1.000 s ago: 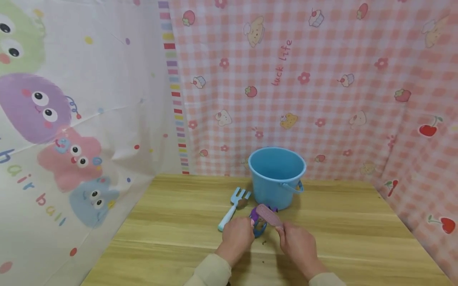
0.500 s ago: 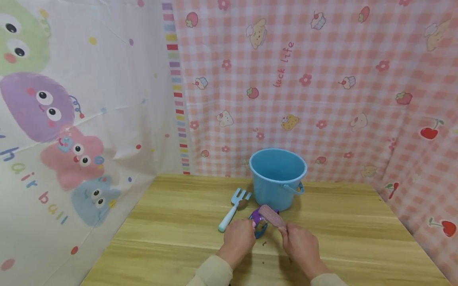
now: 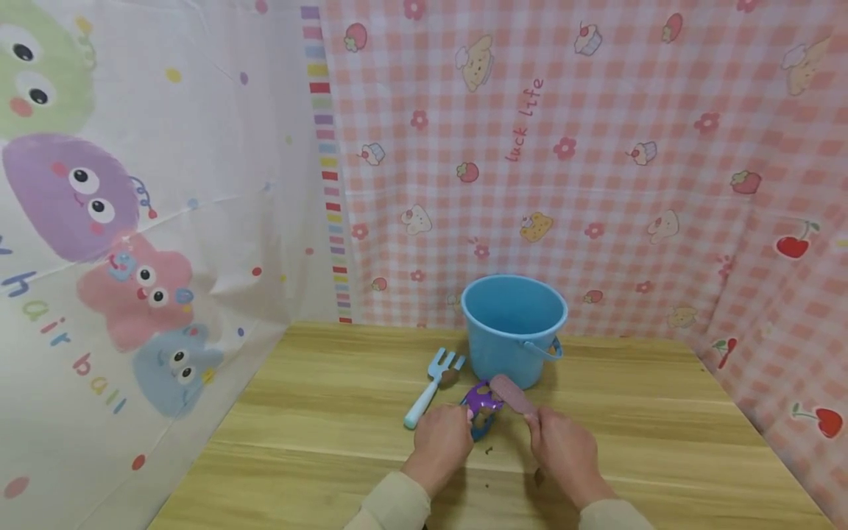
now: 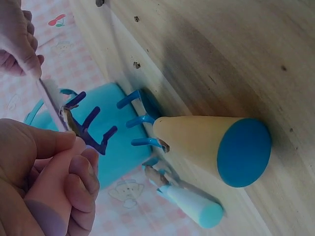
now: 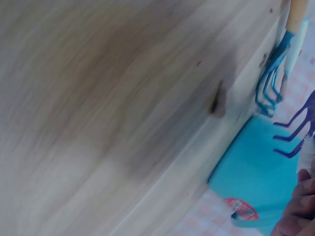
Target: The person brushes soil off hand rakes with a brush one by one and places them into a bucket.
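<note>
My left hand grips the pink handle of a small garden rake with a purple head. Brown, dirt-like patches cling to that head among its tines. In my right hand is a pink brush, pinched by its handle, its bristles right at the purple head. On the table below lies a blue rake with an orange handle, mostly behind my left hand in the head view. A light-blue hand fork lies to its left, a brown lump on its tines.
A blue bucket with its handle down stands just beyond the tools, near the back of the wooden table. Brown crumbs and a larger brown flake are near my hands. Patterned cloths hang behind and at the sides.
The brush has slid rightward across the purple rake head, uncovering more of it. A brown flake now shows below my right hand. My left hand stays nearly in place; fork and bucket are unmoved.
</note>
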`<state>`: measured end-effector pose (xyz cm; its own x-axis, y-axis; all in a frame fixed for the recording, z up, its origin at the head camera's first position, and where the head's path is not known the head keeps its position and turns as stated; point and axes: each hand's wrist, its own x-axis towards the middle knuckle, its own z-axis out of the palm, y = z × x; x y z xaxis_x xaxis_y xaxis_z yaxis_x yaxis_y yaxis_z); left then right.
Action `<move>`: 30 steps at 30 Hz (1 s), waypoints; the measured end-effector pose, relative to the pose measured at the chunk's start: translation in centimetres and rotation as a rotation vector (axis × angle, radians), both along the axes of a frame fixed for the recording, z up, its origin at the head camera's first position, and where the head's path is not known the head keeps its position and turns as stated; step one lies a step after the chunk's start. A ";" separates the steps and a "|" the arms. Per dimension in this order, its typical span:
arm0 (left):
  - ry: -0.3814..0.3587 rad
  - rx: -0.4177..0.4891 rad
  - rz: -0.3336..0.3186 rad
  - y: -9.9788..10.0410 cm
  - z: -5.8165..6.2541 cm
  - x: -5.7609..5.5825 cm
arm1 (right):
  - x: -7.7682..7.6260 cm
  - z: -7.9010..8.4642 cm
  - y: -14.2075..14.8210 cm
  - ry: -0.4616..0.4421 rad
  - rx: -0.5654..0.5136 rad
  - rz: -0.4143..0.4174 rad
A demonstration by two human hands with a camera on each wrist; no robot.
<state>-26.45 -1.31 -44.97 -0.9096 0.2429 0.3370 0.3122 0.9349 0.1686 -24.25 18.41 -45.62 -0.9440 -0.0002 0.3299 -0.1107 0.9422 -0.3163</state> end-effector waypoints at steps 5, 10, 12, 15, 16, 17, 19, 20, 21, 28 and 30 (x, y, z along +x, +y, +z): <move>0.002 -0.002 -0.010 0.2 0.2 -0.1 | 0.1 0.3 0.1 -0.013 -0.026 -0.011; 0.017 -0.001 -0.021 0.4 0.6 -0.3 | 0.5 0.3 -1.1 0.035 -0.023 0.036; 0.015 -0.002 -0.028 0.4 0.7 -0.4 | 0.7 0.1 -1.5 0.053 -0.014 0.054; -0.016 -0.001 -0.027 0.5 0.8 -0.4 | 0.9 -0.2 -1.6 0.078 0.006 0.057; -0.030 0.000 -0.022 0.5 0.8 -0.4 | 0.9 -0.3 -1.6 0.084 0.013 0.056; -0.042 0.004 -0.018 0.5 0.9 -0.4 | 1.0 -0.4 -1.5 0.097 0.018 0.054; -0.063 0.016 -0.011 0.5 0.9 -0.3 | 1.0 -0.4 -1.4 0.112 0.027 0.046; -0.066 0.022 -0.010 0.5 0.9 -0.3 | 1.1 -0.4 -1.3 0.126 0.032 0.044; -0.066 0.026 -0.010 0.5 0.9 -0.2 | 1.1 -0.4 -1.2 0.133 0.033 0.039; -0.024 0.034 -0.032 0.6 0.7 -0.1 | 1.2 -0.5 -0.6 0.101 0.017 0.014; -0.012 0.029 -0.039 0.7 0.6 -0.1 | 1.2 -0.5 -0.4 0.077 0.016 0.010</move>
<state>-26.50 -0.61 -44.42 -0.9038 0.2686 0.3332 0.3460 0.9168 0.1995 -23.05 18.04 -46.11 -0.9159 -0.0156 0.4011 -0.1435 0.9459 -0.2910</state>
